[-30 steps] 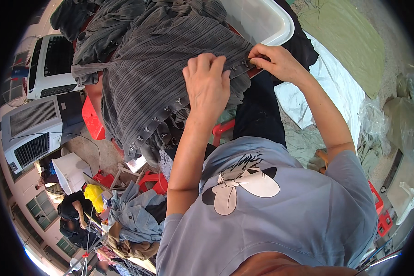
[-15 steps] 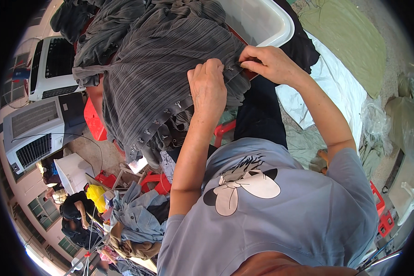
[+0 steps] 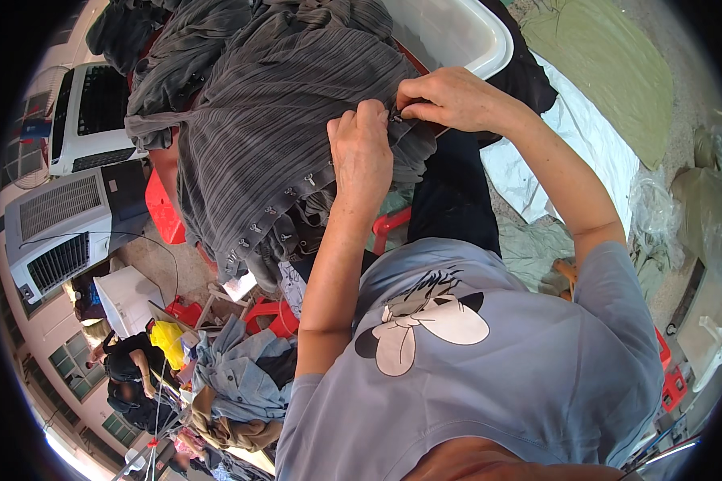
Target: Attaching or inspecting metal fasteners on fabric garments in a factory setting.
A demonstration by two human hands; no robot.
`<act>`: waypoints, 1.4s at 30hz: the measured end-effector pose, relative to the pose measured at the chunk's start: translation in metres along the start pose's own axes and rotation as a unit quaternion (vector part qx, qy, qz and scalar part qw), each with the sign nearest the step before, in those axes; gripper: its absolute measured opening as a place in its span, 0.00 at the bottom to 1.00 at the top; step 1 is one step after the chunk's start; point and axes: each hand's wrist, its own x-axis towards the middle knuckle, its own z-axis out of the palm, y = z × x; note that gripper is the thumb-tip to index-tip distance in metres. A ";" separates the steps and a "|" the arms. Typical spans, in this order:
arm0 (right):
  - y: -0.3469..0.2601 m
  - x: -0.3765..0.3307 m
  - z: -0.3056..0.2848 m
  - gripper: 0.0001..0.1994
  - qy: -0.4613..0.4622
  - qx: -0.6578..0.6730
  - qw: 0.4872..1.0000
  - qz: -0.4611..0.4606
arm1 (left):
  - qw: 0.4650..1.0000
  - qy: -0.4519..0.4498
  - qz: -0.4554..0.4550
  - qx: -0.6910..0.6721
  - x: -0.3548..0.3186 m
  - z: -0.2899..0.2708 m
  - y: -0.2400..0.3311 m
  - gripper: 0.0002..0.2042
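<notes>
A dark grey, finely striped garment lies spread over the surface in front of me. Small metal hook clasps run in a row along its near edge. My left hand is closed, fingertips pinching the garment's edge. To its right, my right hand pinches the same edge between thumb and fingers, close to the left fingertips. A small metal clasp shows between the two hands; the exact grip on it is partly hidden by the fingers.
A white plastic tub stands at the far right of the garment. More grey cloth is heaped at the far left. Air coolers and a red stool are on the left. Denim clothes lie lower left, near another person. White sheeting covers floor at right.
My right hand has moved left along the garment's edge, nearer to my left hand. My left hand has barely shifted and keeps its pinch.
</notes>
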 end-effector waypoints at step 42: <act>0.023 -0.046 0.020 0.15 0.141 0.059 0.962 0.227 | 0.998 -0.012 0.031 0.053 0.023 0.051 0.017 0.02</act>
